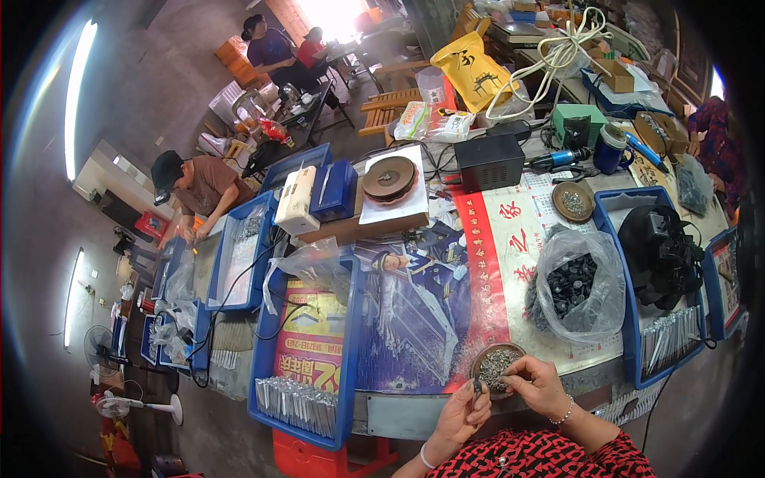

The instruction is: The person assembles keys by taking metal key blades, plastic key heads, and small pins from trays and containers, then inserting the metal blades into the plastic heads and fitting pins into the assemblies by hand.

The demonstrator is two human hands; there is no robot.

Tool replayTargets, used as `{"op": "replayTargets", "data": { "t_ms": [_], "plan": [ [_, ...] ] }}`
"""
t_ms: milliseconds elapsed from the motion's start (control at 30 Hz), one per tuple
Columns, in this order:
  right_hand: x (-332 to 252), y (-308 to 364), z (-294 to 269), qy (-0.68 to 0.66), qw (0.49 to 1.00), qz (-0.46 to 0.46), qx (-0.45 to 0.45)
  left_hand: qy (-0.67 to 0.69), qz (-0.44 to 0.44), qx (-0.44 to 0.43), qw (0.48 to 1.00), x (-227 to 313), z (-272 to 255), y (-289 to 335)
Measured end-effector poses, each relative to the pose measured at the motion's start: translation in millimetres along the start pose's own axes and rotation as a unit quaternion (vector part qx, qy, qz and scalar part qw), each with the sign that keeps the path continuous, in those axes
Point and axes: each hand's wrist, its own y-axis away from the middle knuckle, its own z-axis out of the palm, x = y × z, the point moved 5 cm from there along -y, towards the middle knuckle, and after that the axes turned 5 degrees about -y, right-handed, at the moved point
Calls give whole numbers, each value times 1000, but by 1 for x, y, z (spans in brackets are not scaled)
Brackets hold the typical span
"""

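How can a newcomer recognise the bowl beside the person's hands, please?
On the red-and-white sheet, find the big clear bag of black pieces. Nearer the person, slightly left, is a round brown bowl of small metal bits. Unlike the similar bowl farther back, this one lies beside the right hand.

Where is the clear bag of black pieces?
In the head view, the bag sits right of centre, just beyond the person's right hand and immediately left of a blue tray.
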Motion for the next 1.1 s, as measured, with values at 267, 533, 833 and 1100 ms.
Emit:
{"op": "replayTargets", "data": {
  "t_ms": [267, 533, 833, 1100],
  "plan": [
    [-6, 7, 0, 31, 999, -37, 20, -4, -13, 21, 1000, -7, -2, 2],
    [-20, 7, 10, 55, 988, -144, -15, -1, -31, 83, 996, -3, -6, 0],
    [-21, 7, 19, 103, 972, -212, -20, -29, 9, 52, 998, -4, 0, 0],
    [-25, 5, 25, 120, 963, -241, -24, -54, 17, 62, 996, -6, -3, 2]
  ]
}}
